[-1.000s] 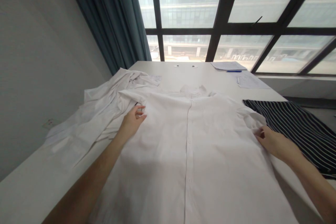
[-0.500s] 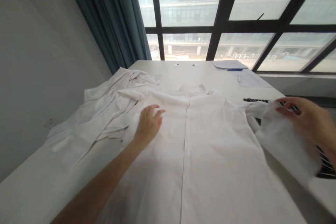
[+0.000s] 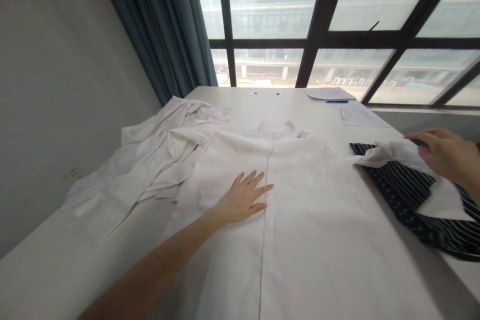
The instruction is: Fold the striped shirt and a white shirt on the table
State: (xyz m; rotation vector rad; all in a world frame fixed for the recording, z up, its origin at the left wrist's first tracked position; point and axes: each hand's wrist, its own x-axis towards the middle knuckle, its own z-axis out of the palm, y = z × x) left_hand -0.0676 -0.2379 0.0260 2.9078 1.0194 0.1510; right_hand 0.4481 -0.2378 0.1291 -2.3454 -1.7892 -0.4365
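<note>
A white button-front shirt (image 3: 311,220) lies spread on the table, its collar (image 3: 277,129) toward the window. My left hand (image 3: 243,197) rests on the shirt front beside the button line, palm down with fingers spread. Off to the right, my right hand (image 3: 448,155) grips the shirt's sleeve (image 3: 397,152) and holds it stretched out over a black garment with white stripes (image 3: 401,195). The sleeve's lower end hangs below that hand across the stripes.
A heap of white clothing (image 3: 161,145) lies along the table's left side. Papers (image 3: 330,93) and a blue pen (image 3: 336,101) are at the far right of the white table (image 3: 240,97). Beyond stand a dark-framed window and a blue curtain (image 3: 161,25).
My right hand has drawn the sleeve outward to the right, over the striped garment. My left hand has moved from the shirt's left shoulder to its middle and flattened there.
</note>
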